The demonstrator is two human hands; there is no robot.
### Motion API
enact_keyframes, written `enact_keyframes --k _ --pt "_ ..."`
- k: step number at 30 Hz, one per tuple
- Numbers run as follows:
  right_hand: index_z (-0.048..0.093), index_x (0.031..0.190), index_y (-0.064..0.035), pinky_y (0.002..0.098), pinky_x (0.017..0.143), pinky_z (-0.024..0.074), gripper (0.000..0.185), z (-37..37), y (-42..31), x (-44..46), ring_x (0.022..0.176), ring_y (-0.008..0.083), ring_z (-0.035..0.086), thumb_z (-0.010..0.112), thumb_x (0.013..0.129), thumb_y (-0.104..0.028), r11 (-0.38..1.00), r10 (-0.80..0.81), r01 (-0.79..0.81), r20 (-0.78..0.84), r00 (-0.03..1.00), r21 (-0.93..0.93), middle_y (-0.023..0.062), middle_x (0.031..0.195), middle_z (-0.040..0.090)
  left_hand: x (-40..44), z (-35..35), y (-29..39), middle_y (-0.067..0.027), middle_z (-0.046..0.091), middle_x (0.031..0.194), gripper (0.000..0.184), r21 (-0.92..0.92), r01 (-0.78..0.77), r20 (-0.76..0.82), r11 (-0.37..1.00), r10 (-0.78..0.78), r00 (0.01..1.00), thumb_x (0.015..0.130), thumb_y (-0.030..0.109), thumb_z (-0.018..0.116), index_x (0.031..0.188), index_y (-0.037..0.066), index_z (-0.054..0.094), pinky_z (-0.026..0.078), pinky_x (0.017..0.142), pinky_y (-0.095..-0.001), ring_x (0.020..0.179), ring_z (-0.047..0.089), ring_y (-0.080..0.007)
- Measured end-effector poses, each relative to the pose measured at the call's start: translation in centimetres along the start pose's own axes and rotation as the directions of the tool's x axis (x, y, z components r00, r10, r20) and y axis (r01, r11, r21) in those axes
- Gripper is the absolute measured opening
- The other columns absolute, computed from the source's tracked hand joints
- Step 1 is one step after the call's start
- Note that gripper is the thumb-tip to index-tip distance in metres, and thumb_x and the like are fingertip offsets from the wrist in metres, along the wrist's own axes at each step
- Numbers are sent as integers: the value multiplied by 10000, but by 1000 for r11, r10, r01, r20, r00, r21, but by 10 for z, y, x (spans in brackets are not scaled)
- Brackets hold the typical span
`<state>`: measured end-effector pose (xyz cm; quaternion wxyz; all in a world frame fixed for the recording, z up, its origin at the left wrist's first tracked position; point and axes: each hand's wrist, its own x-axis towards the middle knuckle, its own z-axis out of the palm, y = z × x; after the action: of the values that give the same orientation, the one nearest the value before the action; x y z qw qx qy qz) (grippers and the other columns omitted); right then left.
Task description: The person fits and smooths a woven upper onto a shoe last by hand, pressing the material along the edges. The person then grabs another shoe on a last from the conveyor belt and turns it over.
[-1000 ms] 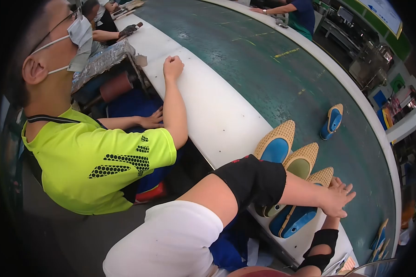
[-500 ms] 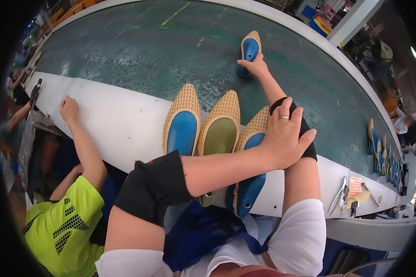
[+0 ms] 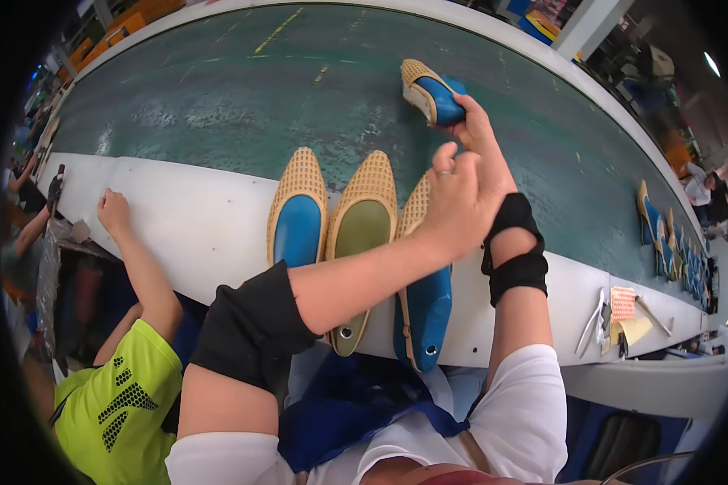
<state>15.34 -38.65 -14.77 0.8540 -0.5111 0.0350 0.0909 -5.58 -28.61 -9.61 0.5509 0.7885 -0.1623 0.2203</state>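
My right hand (image 3: 476, 125) grips the heel end of a woven tan shoe on a blue last (image 3: 433, 93), raised over the green surface with its side showing. My left hand (image 3: 459, 198) crosses in front of my right forearm, fingers curled, with nothing visible between them. Below my left forearm stand three woven shoes on the white ledge, toes pointing away: one with a blue insole (image 3: 298, 222), one with a green insole (image 3: 364, 222), and one on a blue last (image 3: 429, 311), partly hidden by my left hand.
The green surface (image 3: 218, 105) curves beyond the white ledge (image 3: 186, 202). A co-worker in a yellow-green shirt (image 3: 125, 396) sits at left, one fist over the ledge. Pliers (image 3: 592, 327), a hammer-like tool (image 3: 653, 316) and papers lie at right. Several blue-lasted shoes (image 3: 659, 230) stand farther right.
My right hand has lifted and turned the shoe onto its side. My left hand has moved up beside my right wrist, its fingers curling. Earlier the view swung from the co-worker toward the shoes.
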Motion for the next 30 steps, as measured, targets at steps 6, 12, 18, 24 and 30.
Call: enact_keyframes --k 6,12,18,24,30 --pt "389 1234 50 548 801 473 543 -21 -14 -139 1026 348 540 528 801 -247 983 -105 91 79 991 162 203 1171 511 25 -8 -18 -271 389 1158 513 -38 210 -37 977 -211 977 860 392 410 1131 -43 406 239 967 -461 1129 303 -397" --pt "338 1295 41 546 765 492 667 -46 -16 -246 1045 509 472 548 772 -315 942 -189 138 145 971 307 264 1241 440 45 -21 -8 -201 305 1280 635 -425 590 30 687 -640 768 877 503 306 1237 -17 364 288 965 -410 1148 340 -301" --pt "323 1310 36 469 665 550 743 -55 18 -317 951 476 532 500 761 -432 903 -242 155 174 955 402 302 1227 422 46 -29 0 -150 493 1096 571 -590 699 392 403 -613 685 920 480 294 1236 8 356 452 816 -355 940 515 -203" --pt "426 1267 -21 386 487 548 672 -64 65 -336 763 400 610 452 785 -488 808 -199 83 139 970 583 236 1106 539 34 -25 8 -80 545 1125 497 -726 644 581 239 -289 761 954 428 242 1181 40 453 459 853 -300 1006 551 -168" --pt "398 1264 33 400 470 558 710 -72 70 -340 749 418 597 446 768 -472 707 -194 31 152 969 706 281 1088 521 27 -24 15 -65 551 1118 507 -683 648 595 336 -259 761 944 466 269 1144 56 490 458 850 -322 1011 543 -163"
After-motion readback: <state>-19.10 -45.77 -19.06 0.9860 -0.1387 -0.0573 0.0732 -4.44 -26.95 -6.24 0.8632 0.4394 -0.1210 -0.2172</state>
